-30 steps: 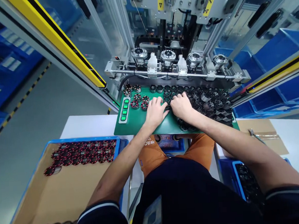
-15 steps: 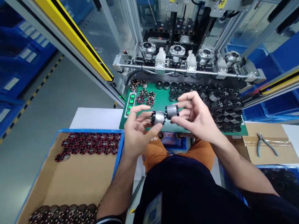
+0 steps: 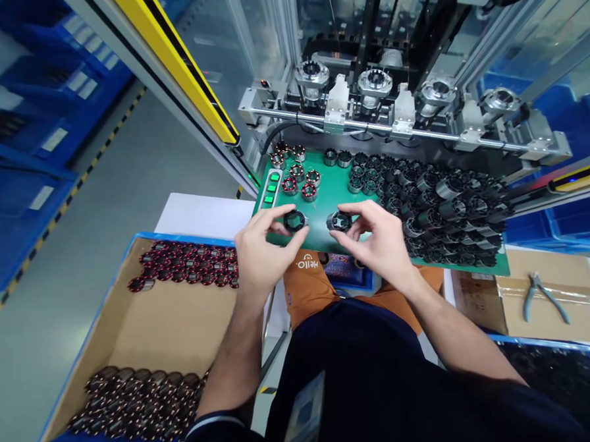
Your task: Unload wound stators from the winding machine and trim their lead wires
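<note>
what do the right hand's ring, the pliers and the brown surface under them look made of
Ring in the right hand: probably metal, from its grey sheen; black parts may be plastic. Pliers: likely metal head, grey; coated bluish handles, perhaps plastic. Brown surface: matte, apparently cardboard, given its glossy tape.

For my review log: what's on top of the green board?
Dark rings crowd its right; coppery rings and a button strip sit left. Patches behind the left hand, right hand and dark rings are covered.
</note>
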The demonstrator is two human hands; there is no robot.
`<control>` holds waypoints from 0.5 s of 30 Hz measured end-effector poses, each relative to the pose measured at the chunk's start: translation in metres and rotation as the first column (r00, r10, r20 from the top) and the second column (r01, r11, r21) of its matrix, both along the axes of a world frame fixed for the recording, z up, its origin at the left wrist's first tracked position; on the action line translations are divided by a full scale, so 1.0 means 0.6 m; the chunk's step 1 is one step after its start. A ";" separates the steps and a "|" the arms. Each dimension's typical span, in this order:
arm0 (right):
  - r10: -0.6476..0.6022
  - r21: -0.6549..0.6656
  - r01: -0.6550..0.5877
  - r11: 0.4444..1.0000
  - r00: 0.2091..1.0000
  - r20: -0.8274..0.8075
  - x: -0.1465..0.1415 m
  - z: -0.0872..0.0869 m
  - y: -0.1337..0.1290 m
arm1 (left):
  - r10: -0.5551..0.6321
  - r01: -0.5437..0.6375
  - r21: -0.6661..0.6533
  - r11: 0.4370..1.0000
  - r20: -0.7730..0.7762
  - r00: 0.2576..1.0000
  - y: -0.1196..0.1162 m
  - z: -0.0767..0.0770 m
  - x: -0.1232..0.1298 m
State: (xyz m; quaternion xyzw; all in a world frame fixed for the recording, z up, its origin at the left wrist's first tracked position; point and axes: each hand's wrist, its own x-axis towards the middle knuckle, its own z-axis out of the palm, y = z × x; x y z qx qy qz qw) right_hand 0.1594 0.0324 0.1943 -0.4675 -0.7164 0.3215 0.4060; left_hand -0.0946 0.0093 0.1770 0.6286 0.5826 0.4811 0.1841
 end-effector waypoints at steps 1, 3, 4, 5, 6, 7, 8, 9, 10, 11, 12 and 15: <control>-0.003 -0.020 0.004 1.000 0.998 0.056 -0.005 -0.026 0.009 | 0.029 -0.031 -0.033 0.999 -0.070 0.997 0.011 -0.021 -0.002; -0.008 -0.074 0.016 0.997 0.993 0.114 -0.015 -0.074 0.024 | 0.046 -0.059 -0.109 0.992 -0.117 0.992 0.027 -0.063 -0.004; -0.009 -0.095 0.022 0.995 0.992 0.127 -0.019 -0.094 0.029 | 0.047 -0.063 -0.138 0.988 -0.120 0.992 0.032 -0.081 -0.004; -0.007 -0.112 0.023 0.993 0.990 0.142 -0.023 -0.109 0.031 | 0.044 -0.063 -0.154 0.986 -0.121 0.992 0.033 -0.096 -0.004; -0.003 -0.124 0.022 0.992 0.988 0.154 -0.026 -0.119 0.031 | 0.042 -0.061 -0.159 0.985 -0.123 0.992 0.032 -0.107 -0.004; 0.006 -0.132 0.016 0.991 0.987 0.161 -0.028 -0.126 0.030 | 0.040 -0.059 -0.158 0.986 -0.124 0.991 0.030 -0.114 -0.005; 0.015 -0.138 0.008 0.990 0.986 0.167 -0.029 -0.130 0.028 | 0.036 -0.056 -0.155 0.986 -0.125 0.991 0.026 -0.119 -0.006; 0.024 -0.144 0.001 0.990 0.985 0.172 -0.030 -0.131 0.027 | 0.031 -0.050 -0.151 0.987 -0.124 0.992 0.021 -0.122 -0.007; 0.030 -0.149 -0.003 0.989 0.984 0.176 -0.030 -0.131 0.026 | 0.022 -0.040 -0.148 0.988 -0.121 0.992 0.017 -0.123 -0.009; 0.032 -0.155 -0.004 0.988 0.983 0.180 -0.031 -0.130 0.026 | 0.010 -0.027 -0.146 0.989 -0.118 0.993 0.014 -0.124 -0.010; 0.032 -0.161 -0.002 0.987 0.983 0.180 -0.032 -0.129 0.027 | -0.003 -0.013 -0.144 0.990 -0.114 0.994 0.012 -0.125 -0.011; 0.024 -0.184 0.001 0.983 0.990 0.138 -0.033 -0.122 0.032 | -0.028 0.016 -0.118 0.993 -0.097 0.995 0.007 -0.119 -0.013</control>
